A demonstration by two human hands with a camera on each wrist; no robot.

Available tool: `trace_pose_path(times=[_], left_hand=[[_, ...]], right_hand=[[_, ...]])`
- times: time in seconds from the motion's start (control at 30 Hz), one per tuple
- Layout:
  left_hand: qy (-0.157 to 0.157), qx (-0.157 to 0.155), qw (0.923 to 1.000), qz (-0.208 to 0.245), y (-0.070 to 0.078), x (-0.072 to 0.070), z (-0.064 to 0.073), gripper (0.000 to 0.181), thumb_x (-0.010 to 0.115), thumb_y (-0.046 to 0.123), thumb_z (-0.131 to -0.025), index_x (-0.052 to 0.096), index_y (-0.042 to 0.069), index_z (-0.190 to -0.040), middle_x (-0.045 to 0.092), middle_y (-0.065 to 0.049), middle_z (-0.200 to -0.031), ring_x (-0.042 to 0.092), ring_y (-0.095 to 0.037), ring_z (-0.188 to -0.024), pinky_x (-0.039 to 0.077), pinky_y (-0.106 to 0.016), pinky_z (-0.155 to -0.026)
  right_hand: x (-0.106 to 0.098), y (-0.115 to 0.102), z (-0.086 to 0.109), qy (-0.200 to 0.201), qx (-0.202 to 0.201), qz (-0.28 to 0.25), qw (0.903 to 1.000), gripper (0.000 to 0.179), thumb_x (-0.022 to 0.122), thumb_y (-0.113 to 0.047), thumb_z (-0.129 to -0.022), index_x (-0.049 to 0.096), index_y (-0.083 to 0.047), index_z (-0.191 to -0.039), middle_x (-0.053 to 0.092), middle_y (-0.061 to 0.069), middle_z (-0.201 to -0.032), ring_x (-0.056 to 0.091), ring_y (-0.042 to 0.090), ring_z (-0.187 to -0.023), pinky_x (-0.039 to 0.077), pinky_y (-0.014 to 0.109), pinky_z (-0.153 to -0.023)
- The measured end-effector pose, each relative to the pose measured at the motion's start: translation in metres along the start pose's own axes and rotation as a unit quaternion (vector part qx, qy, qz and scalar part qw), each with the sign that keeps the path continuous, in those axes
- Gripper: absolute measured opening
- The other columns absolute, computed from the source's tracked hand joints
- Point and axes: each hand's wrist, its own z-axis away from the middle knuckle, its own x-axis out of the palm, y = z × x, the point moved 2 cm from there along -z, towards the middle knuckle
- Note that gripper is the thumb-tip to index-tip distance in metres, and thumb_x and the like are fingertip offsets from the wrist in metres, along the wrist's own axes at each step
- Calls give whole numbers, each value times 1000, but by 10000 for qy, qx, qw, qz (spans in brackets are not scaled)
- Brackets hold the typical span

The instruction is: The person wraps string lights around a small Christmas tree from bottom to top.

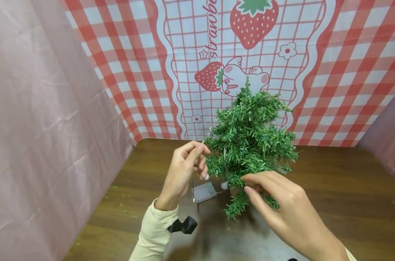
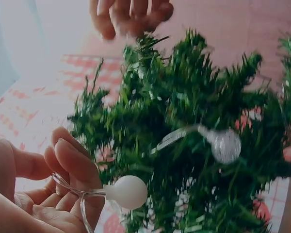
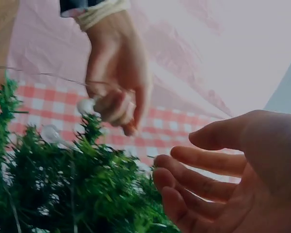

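A small artificial Christmas tree point(image 1: 249, 134) with green tinsel needles stands at the middle of the table. On its left side, my left hand point(image 1: 184, 166) pinches the thin clear wire of a string of lights between thumb and forefinger. From that hand hangs a round white bulb point(image 2: 131, 192) on its wire. Another bulb point(image 2: 226, 146), clearer, lies against the branches. My right hand point(image 1: 288, 210) is by the lower front branches, fingers loosely bent and thumb apart; the right wrist view shows nothing between them. The trunk is mostly hidden by needles.
A white battery box point(image 1: 204, 193) lies on the brown wooden table point(image 1: 145, 163) left of the tree, wired to the lights. Behind hangs a red-and-white checked strawberry cloth point(image 1: 135, 72). A pale pink curtain point(image 1: 47, 127) borders the left side. Small green needle bits lie scattered at left.
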Motion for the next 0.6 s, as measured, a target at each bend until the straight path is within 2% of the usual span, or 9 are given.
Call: trace_pose_path(times=[0.1, 0.17, 0.3, 0.4, 0.5, 0.6], left_hand=[[-104, -8, 9999, 1, 3, 7, 4, 29, 48, 17, -105, 57, -10, -98, 47, -6, -61, 53, -16, -45, 47, -27, -44], [-185, -10, 9998, 71, 5, 10, 7, 30, 49, 18, -105, 57, -9, -98, 48, -6, -61, 54, -16, -45, 48, -28, -45], [-394, -104, 9989, 245, 8, 17, 13, 31, 49, 20, -106, 56, -11, -100, 49, -7, -62, 57, -17, -47, 49, -28, -46], [-493, -120, 9983, 301, 9, 21, 15, 29, 48, 19, -106, 56, -8, -100, 50, -8, -63, 60, -18, -49, 51, -29, -48], [-653, -40, 9969, 442, 10, 25, 17, 27, 48, 18, -106, 57, -6, -99, 52, -8, -64, 62, -18, -52, 53, -29, -51], [-1147, 5, 9896, 864, 8, 31, 18, 25, 45, 16, -106, 57, -5, -97, 54, -6, -65, 64, -17, -58, 55, -29, -57]], right_hand=[[9, -2, 2, -309, 114, 120, 9994, 32, 71, -8, -90, 68, -17, -120, 66, -12, -109, 57, -4, -79, 45, 10, -67], [16, -3, 4, -326, 37, 349, 9989, 30, 68, -14, -93, 66, -16, -122, 67, -9, -113, 60, -3, -76, 48, 12, -63], [36, -10, 9, -210, -224, 848, 9959, 32, 60, -24, -97, 65, -9, -126, 67, -1, -120, 68, 9, -83, 56, 25, -62], [49, -14, 12, -219, -236, 926, 9952, 37, 59, -26, -98, 62, -7, -129, 66, 1, -122, 70, 13, -86, 56, 26, -61], [57, -14, 13, -148, -74, 888, 9959, 40, 64, -26, -95, 61, -7, -130, 67, -1, -113, 67, 8, -76, 52, 21, -56], [61, -10, 12, -9, 239, 776, 9967, 20, 69, -23, -92, 67, -12, -108, 63, -10, -85, 53, 0, -60, 42, 16, -49]])
